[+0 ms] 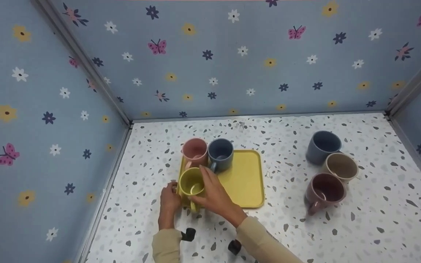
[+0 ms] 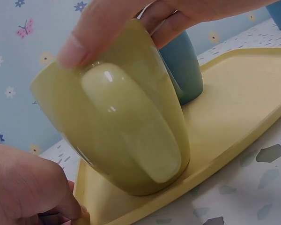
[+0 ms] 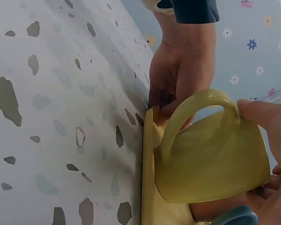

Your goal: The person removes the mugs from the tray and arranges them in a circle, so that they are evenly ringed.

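Observation:
A yellow-green mug (image 1: 191,182) stands tilted on the near left corner of a yellow tray (image 1: 245,179), its handle toward me. My right hand (image 1: 202,188) grips it by the rim, thumb on one side and fingers on the other. My left hand (image 1: 172,191) pinches the tray's left edge beside the mug. In the left wrist view the mug (image 2: 122,122) fills the frame, with the right hand's fingers (image 2: 131,18) on top and the left hand (image 2: 28,187) low on the tray's edge. The right wrist view shows the mug (image 3: 210,159) side-on and the left hand (image 3: 182,70) behind it.
A pink mug (image 1: 194,151) and a blue mug (image 1: 220,153) stand at the tray's far left. To the right on the speckled table (image 1: 287,233) stand a blue mug (image 1: 322,146), a beige mug (image 1: 341,167) and a maroon mug (image 1: 323,191). Patterned walls close three sides.

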A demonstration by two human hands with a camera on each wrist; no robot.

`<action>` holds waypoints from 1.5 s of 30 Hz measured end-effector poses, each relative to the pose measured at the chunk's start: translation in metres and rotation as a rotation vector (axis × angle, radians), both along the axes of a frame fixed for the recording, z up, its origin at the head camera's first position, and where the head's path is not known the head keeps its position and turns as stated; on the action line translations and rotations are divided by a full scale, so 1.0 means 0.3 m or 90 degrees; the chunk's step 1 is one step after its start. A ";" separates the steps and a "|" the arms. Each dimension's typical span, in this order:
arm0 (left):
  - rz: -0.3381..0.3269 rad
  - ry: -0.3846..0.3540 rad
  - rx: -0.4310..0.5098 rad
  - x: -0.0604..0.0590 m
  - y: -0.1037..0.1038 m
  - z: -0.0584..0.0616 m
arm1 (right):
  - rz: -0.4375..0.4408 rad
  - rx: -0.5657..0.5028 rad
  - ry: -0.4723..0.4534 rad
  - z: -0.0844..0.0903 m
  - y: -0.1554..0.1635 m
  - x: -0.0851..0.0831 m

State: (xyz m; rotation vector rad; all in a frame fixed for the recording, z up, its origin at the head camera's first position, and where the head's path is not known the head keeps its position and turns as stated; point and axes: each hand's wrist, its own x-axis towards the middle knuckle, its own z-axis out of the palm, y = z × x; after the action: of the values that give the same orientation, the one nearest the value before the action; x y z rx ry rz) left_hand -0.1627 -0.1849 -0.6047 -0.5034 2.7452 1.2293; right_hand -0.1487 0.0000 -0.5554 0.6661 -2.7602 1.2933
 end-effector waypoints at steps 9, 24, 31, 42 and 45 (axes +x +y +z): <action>-0.007 0.031 -0.021 0.003 0.002 0.006 | -0.001 0.007 -0.025 -0.003 -0.023 -0.008; -0.005 0.027 -0.011 -0.002 -0.001 0.002 | -0.031 -0.047 0.034 -0.033 -0.012 0.013; -0.005 0.016 -0.004 0.000 -0.003 -0.003 | -0.069 -0.083 0.076 -0.052 0.004 0.031; -0.001 -0.013 -0.001 -0.001 0.001 0.007 | -0.096 -0.116 0.132 -0.012 0.086 0.055; 0.002 -0.033 0.005 -0.002 0.004 0.008 | -0.105 -0.123 0.127 -0.005 0.111 0.067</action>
State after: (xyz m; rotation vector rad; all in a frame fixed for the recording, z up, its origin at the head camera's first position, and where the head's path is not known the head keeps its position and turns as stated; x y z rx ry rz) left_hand -0.1633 -0.1838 -0.6024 -0.5303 2.6965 1.2095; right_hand -0.1288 0.0332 -0.5568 0.5115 -2.4365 1.3534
